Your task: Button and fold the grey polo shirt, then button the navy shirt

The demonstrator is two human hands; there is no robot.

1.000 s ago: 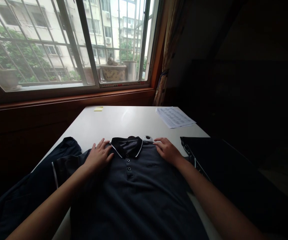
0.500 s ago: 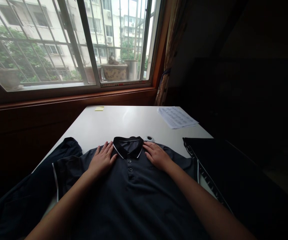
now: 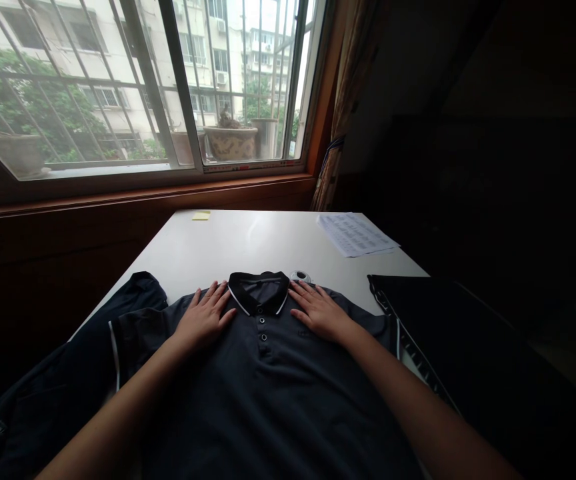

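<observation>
One dark polo shirt [image 3: 268, 387] lies face up on the white tabletop [image 3: 228, 243], collar toward the window. The left hand [image 3: 203, 319] and right hand [image 3: 321, 312] rest flat on its shoulders (one each side of the collar), fingers spread, gripping nothing. Three buttons show.
</observation>
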